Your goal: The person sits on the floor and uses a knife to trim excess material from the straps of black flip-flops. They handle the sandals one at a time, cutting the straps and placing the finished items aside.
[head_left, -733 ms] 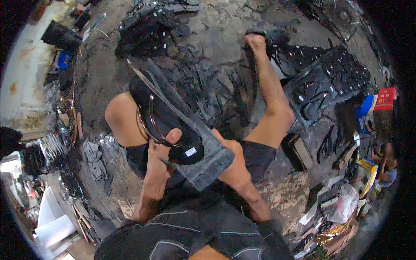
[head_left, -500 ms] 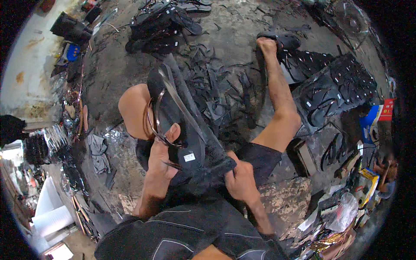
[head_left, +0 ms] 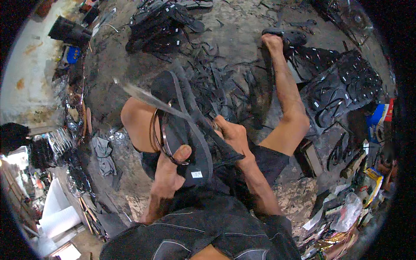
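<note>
Sandal [head_left: 178, 130]: black, one piece, held in front of the body above the lap, near centre of the scene, toe end pointing far, heel end near. Label [head_left: 197, 174]: white, on the upper face at the heel. Strap [head_left: 163, 134]: glossy, brownish, standing as a loop on the left side of the sole.

Left hand [head_left: 168, 170]: pinching the sandal at its left edge, close to the heel. The thumb lies over the upper face beside the strap; the other fingers are mostly hidden.

Right hand [head_left: 236, 138]: curled tight around the near end of a knife [head_left: 149, 99]; the handle is mostly covered. The blade is pale, blurred by motion, and crosses over the sandal with its tip out to the left.

Sheet [head_left: 223, 149]: dark, flexible, extending along the right side of the sandal and reaching the right hand.

Surroundings: cut scraps [head_left: 225, 82] lie on the floor [head_left: 234, 26] beyond the hands. A pile of sandals [head_left: 162, 28] stands far left; sandals in rows [head_left: 346, 82] lie far right. Grey cloth [head_left: 104, 156] lies to the left, and a clear bag [head_left: 349, 212] near right.
</note>
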{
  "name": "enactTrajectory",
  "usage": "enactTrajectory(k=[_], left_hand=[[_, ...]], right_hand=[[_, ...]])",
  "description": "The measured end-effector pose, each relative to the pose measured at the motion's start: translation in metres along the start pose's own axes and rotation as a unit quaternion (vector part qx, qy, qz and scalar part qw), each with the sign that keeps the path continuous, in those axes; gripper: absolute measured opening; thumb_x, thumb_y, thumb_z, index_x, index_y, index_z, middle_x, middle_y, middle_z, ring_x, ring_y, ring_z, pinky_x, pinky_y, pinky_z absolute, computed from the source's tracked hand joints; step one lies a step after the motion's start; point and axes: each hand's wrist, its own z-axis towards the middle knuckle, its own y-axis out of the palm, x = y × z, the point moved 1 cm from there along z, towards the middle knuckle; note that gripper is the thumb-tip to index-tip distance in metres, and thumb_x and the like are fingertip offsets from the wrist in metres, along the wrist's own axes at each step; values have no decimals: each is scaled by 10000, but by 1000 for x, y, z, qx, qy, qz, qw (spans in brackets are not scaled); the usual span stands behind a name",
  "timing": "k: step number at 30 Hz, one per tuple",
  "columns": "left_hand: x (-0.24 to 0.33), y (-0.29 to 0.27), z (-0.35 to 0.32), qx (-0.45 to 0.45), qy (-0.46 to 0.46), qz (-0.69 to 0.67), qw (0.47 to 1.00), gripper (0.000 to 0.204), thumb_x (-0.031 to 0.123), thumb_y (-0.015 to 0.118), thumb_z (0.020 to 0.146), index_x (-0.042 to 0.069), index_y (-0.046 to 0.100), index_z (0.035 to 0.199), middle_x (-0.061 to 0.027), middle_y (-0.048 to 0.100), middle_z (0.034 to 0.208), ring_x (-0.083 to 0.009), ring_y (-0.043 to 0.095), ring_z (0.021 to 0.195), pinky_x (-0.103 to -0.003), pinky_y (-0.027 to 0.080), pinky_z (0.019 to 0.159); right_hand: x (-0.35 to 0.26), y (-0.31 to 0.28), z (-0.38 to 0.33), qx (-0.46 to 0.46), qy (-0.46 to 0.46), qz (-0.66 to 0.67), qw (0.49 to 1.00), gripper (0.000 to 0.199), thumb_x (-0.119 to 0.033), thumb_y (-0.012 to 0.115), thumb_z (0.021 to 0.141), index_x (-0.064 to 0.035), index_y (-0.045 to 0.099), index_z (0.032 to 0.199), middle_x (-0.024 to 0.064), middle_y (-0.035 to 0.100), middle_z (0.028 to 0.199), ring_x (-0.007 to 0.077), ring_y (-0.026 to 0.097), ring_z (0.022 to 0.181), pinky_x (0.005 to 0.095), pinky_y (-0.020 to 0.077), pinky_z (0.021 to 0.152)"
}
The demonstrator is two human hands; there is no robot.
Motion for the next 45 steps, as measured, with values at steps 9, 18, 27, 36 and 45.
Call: enactTrajectory(k=[9, 18, 27, 36, 45], left_hand=[[-7, -8, 3, 1, 29, 119, 992, 637, 222, 841, 804, 38, 553, 1341, -86, 691, 1140, -229, 683, 978, -349, 585, 846], [-10, 11, 14, -91, 115, 418, 897, 248, 191, 723, 939, -14, 694, 1076, -23, 712, 967, -109, 630, 944, -275, 496, 871], [66, 36, 7, -43, 113, 234, 965, 392, 343, 654, 1015, 10, 644, 1223, -12, 701, 1062, -97, 645, 968, -258, 506, 879], [61, 7, -1, -93, 58, 285, 952, 421, 356, 640, 1019, 34, 603, 1289, -12, 663, 1149, -111, 601, 1069, -279, 467, 968], [78, 20, 5, -124, 57, 396, 908, 507, 297, 665, 1003, 21, 481, 1387, -60, 617, 1192, -163, 568, 1126, -328, 449, 1020]], right_hand=[[18, -10, 155, 135, 64, -60, 987, 336, -412, 543, 1024, -79, 576, 985, 255, 656, 812, 495, 632, 784, 552, 488, 639], [-17, -46, 61, 124, 149, 369, 909, 315, -322, 653, 1016, -10, 683, 1045, -37, 601, 794, 63, 529, 679, 236, 436, 581], [-88, -65, -43, 145, 100, 225, 958, 214, -100, 504, 1037, 9, 666, 1126, 22, 610, 750, 83, 526, 648, 244, 438, 624], [-58, -43, -178, -48, 153, 25, 987, 206, -274, 648, 970, -82, 629, 1043, 197, 644, 779, 388, 651, 661, 445, 506, 591], [-71, -106, 12, -231, 46, -51, 971, 358, -406, 522, 1035, -59, 607, 1008, 239, 631, 722, 478, 640, 739, 574, 484, 664]])
